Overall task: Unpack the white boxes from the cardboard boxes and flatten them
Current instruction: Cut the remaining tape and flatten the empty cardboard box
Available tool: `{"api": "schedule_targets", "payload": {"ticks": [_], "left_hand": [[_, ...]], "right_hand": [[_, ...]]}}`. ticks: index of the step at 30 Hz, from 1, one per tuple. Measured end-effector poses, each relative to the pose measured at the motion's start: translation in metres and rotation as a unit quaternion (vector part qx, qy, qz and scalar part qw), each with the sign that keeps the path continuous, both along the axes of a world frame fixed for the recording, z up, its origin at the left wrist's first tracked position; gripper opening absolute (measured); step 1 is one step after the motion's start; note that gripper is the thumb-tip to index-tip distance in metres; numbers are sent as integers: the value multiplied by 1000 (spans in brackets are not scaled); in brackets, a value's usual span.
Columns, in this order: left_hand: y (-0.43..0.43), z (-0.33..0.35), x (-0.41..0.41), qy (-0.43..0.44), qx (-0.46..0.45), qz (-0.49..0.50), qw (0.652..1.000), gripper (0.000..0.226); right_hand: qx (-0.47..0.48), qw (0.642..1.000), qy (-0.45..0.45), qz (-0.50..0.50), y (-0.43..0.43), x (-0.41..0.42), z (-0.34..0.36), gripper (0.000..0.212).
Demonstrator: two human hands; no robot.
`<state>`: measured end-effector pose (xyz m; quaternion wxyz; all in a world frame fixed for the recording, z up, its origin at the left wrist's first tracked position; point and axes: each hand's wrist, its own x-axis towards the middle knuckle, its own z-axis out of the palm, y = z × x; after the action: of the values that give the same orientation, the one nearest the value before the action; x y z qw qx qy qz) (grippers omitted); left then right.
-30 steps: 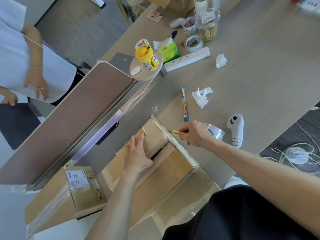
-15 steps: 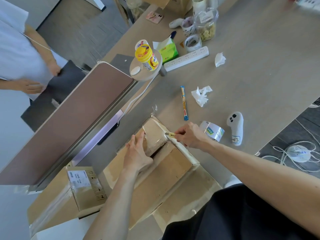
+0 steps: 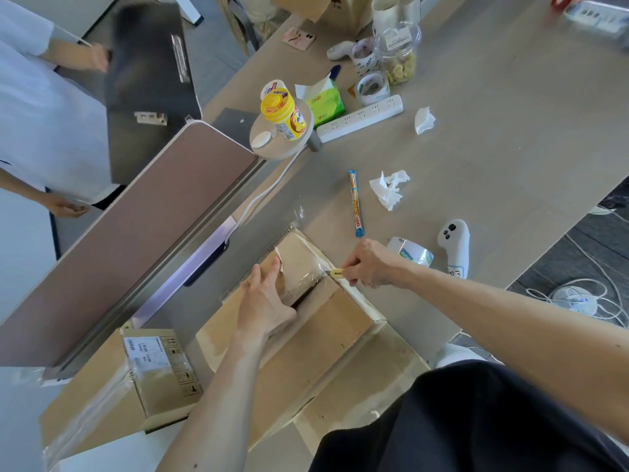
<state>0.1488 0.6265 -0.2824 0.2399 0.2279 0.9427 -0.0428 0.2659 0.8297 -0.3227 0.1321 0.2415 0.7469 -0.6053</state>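
Both hands are on the large brown cardboard box [image 3: 333, 328], which lies at the near edge of the grey table [image 3: 510, 148], right in front of my lap. My left hand [image 3: 265, 298] lies flat on one top flap, fingers straight and pressing down beside the gap between the flaps. My right hand [image 3: 371, 265] pinches a small yellow cutter [image 3: 337, 273] between thumb and fingers, its tip touching the clear packing tape [image 3: 306, 267] that wraps the far end of the box. I cannot see what is inside through the dark slit.

Just to the left sits a smaller brown cardboard carton with a white label [image 3: 160, 366], wrapped in clear film. Behind it stands the flat brownish back of a monitor [image 3: 129, 240].

Just behind my right hand lies a roll of clear tape with a blue-green label [image 3: 413, 255], and beside that a white handheld controller [image 3: 454, 247]. Farther out are a long blue and orange snack stick [image 3: 355, 202] and a crumpled white tissue [image 3: 388, 187]. Beyond those, a yellow-lidded plastic bottle [image 3: 282, 114] stands on a round beige stand base [image 3: 272, 148], near a green tissue pack [image 3: 325, 100] and a white power strip [image 3: 359, 119].

At the far left, another person in a white shirt [image 3: 37, 107] holds a dark flat board [image 3: 146, 80].
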Motion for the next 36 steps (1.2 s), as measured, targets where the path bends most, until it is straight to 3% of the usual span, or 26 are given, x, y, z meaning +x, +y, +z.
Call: {"api": "schedule_targets", "payload": {"ticks": [6,17,22,29,33,36], "left_hand": [[0,0,0,2,-10,-4,1000,109],[-3,-6,0,0,-5,3,1000,110],[-5,-9,0,-7,10,8,1000,110],[-14,-16,-3,-45,19,16,999,113],[-22,-8,-7,-80,106,42,990,114],[-36,-3,5,-80,216,86,969,79]], "right_hand": [[6,1000,-7,6,-4,8,3,37],[-17,998,-59,28,2,34,4,23],[42,997,-52,35,3,36,13,27],[19,992,-39,-121,-1,54,9,18],[-4,989,-13,-145,-12,53,17,21],[-16,992,-3,-124,-30,45,23,30]]}}
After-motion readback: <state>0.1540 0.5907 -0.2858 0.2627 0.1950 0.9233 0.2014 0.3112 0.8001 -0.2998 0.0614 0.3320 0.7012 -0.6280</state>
